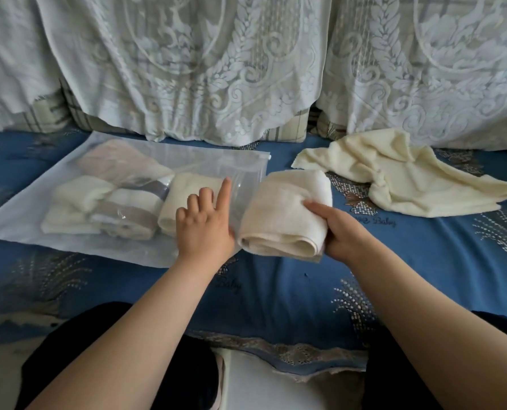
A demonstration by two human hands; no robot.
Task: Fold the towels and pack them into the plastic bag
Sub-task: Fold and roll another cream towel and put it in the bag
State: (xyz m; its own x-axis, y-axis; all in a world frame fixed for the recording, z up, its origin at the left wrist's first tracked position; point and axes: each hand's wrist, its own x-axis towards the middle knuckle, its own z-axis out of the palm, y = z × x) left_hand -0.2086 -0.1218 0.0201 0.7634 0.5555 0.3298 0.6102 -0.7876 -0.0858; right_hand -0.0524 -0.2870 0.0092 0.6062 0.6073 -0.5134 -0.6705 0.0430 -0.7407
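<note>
while i watch from afar, right hand [339,232]: grasping folded towel [282,214]
left hand [205,226]: pinching the plastic bag [146,161] mouth, forefinger straight
beyond right hand: loose towel [406,176]

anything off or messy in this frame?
One thing: the cream towel lies crumpled and unfolded on the blue sheet, right of the bag. The rest looks orderly: folded towels sit in the bag, and the right hand grips a folded towel at its mouth.
</note>
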